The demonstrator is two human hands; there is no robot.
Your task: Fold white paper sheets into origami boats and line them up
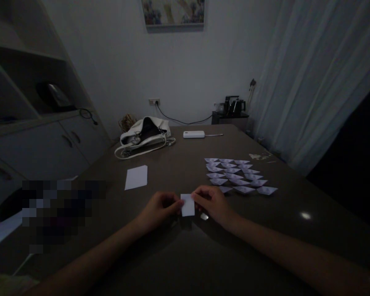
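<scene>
Between my two hands is a small white piece of paper (188, 205), roughly rectangular, held up just above the table. My left hand (162, 207) pinches its left edge between thumb and fingers. On the other side my right hand (214, 204) grips the upper right edge, thumb in front. Beneath the right fingers lies a small pale scrap (204, 216) on the table. Several folded paper boats (231, 170) stand in rows beyond my right hand. A stack of white paper sheets (136, 177) lies beyond my left hand.
A white handbag (144, 135) sits at the back left of the brown table (179, 263). Near the far edge lies a white power bank (194, 134) with a short cable. Paper scraps (259, 156) lie at the right edge. A blurred patch covers the left side.
</scene>
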